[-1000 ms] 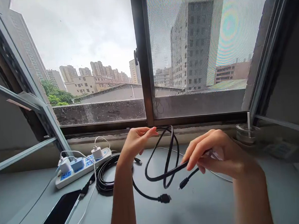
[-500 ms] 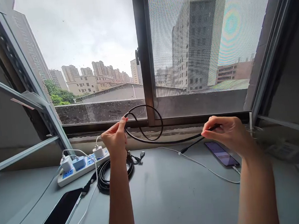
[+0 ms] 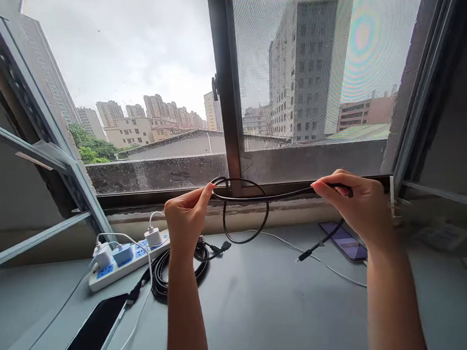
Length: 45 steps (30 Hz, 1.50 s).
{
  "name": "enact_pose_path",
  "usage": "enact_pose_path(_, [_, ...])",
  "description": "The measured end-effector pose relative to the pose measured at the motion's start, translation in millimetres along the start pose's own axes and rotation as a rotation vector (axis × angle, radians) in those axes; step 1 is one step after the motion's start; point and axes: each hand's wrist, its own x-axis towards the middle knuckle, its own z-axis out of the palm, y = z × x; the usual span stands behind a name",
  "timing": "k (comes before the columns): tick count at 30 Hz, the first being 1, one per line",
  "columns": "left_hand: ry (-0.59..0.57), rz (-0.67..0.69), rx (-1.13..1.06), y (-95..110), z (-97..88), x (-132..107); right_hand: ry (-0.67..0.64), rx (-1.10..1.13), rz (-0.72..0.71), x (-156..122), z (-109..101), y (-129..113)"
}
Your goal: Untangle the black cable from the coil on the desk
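Between my hands a black cable [image 3: 275, 196] is stretched above the desk. My left hand [image 3: 188, 215] pinches it with thumb and fingertips, and a loose loop of the cable hangs just right of those fingers. My right hand [image 3: 353, 196] is closed on the same cable farther along, with thumb and forefinger pressed together. Below the right hand dangles the cable's free end with a black connector [image 3: 308, 254]. Part of the cable inside the right hand is hidden by the fingers.
A coiled black cable [image 3: 159, 281] lies behind my left forearm. Left of it are a white power strip [image 3: 133, 262] with chargers and a dark tablet [image 3: 88, 334]. A phone [image 3: 348, 244] lies partly behind my right hand. A window [image 3: 229, 116] stands beyond the desk.
My left hand has shifted right, and the right hand has risen slightly. The loop has moved right and hangs lower. The cable's connector end has swung down and right.
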Motion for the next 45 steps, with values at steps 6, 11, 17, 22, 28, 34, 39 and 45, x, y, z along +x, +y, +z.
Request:
enact_pose_path(6, [0.022, 0.015, -0.111, 15.2, 12.7, -8.8, -0.218, -0.037, 0.014, -7.1, 28.6, -14.5])
enact_pose_path(11, [0.160, -0.040, -0.217, 25.0, 18.0, -13.2, -0.450, -0.127, 0.031, -10.2, 47.6, -10.5])
enact_pose_path(17, [0.305, -0.036, -0.333, 27.7, 10.3, -8.6, -0.552, -0.280, 0.046, -10.6, 55.3, 5.1])
enact_pose_path(22, [0.345, -0.020, -0.321, 27.4, -1.0, -4.9, -0.582, -0.342, 0.119, -9.8, 62.7, 26.7])
enact_pose_path(28, [0.476, 0.010, -0.331, 25.0, -16.4, -4.2, -0.537, -0.426, 0.164, -9.0, 66.1, 53.9])
enact_pose_path(34, [0.700, -0.033, -0.334, 18.8, -29.4, 2.8, -0.498, -0.454, 0.177, -7.3, 54.3, 71.3])
enact_pose_path(39, [0.903, 0.041, -0.336, 5.5, -49.7, 16.6, -0.332, -0.498, 0.181, -4.3, 36.0, 83.3])
enact_pose_path(45, [0.867, 0.061, -0.342, 8.5, -50.0, 14.9, -0.032, -0.542, 0.168, 1.9, 9.7, 88.5])
